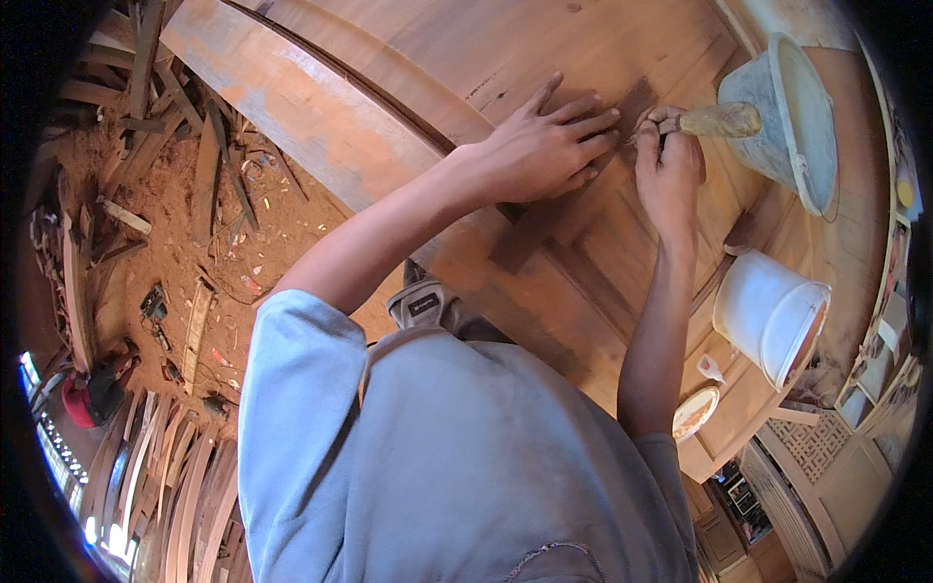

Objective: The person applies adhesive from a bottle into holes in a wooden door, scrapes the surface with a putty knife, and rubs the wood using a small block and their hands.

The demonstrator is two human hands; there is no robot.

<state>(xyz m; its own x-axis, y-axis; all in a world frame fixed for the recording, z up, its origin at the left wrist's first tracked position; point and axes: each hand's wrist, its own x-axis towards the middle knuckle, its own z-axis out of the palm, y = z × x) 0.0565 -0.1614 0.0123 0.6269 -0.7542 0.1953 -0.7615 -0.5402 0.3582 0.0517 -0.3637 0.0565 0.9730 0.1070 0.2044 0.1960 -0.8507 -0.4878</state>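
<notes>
Right hand [669, 165] closed round a wooden-handled tool [717, 120] above the wooden panel [622, 238]; tip hidden from here. Looks light, stiff; handle's the place to hold. Left hand [549, 146] spread wide.

"Where does the fisheye camera sit?"
"On the wearer's head, facing steeply down (straight edges bow toward the rim), over a blue-grey fabric shirt [457, 447] to the bare left hand [549, 151] and right hand [671, 170], both near."
</notes>
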